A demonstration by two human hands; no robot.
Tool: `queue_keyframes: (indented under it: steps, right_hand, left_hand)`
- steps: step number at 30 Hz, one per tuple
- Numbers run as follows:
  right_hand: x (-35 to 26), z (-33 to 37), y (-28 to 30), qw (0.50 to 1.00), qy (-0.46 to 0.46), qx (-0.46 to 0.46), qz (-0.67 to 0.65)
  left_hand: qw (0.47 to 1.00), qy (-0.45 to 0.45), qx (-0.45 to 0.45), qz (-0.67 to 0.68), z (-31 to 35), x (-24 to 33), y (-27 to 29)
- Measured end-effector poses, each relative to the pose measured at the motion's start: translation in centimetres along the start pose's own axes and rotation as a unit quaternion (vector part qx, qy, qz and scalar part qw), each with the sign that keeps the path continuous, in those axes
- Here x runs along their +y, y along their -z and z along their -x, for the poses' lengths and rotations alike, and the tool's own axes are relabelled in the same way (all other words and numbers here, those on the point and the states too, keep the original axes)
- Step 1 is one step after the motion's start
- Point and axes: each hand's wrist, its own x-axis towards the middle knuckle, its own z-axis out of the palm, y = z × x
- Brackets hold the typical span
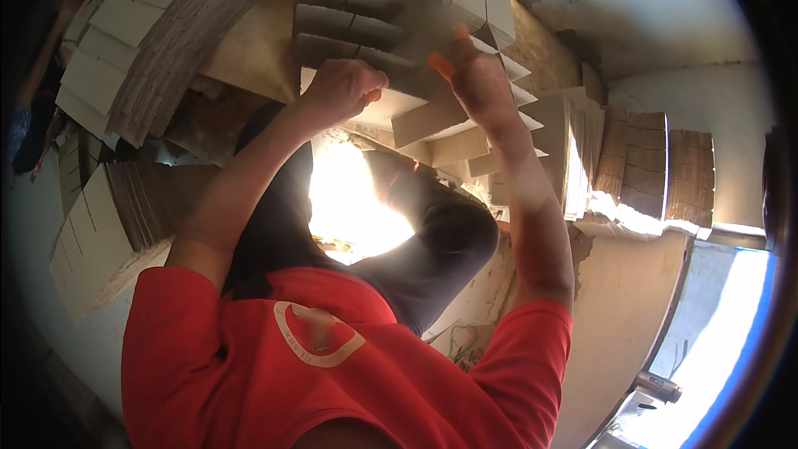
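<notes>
While held up between both hands, seen as a grey-brown slotted cardboard sheet, in the upper middle of the head view, overlapping several more slotted sheets fanned out just below it. Left hand curled into a fist at the sheet's lower left edge, fingers closed on the card. Right hand pressed flat against the sheet's right side, fingers stretched upward, fingertips glowing orange in the backlight.

Ringed all round by stacks of flat cardboard pieces: one long curved stack at upper left, one lower stack at left, more at right against the pale wall. Exact count of stacks not to be told; at least four. No printed package among them.

Below the hands, a red T-shirt with one white ring-shaped emblem on the chest, and dark trousers on bent knees. Between the knees, a blown-out patch of sunlight, hiding the floor there.
</notes>
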Motion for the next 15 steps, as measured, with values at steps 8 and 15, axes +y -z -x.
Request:
queue_keyframes:
  steps: [8,15]
  right_hand:
    - [-1.2,4.1,0.8,0.991,0.073,-0.099,0.055]
    - [0.2,5.3,-3.7,0.986,0.132,-0.102,0.022]
  left_hand:
    - [1.000,0.016,0.003,0.020,0.2,0.2,0.2]
    - [0.999,0.036,-0.007,0.005,-0.6,0.7,0.0]
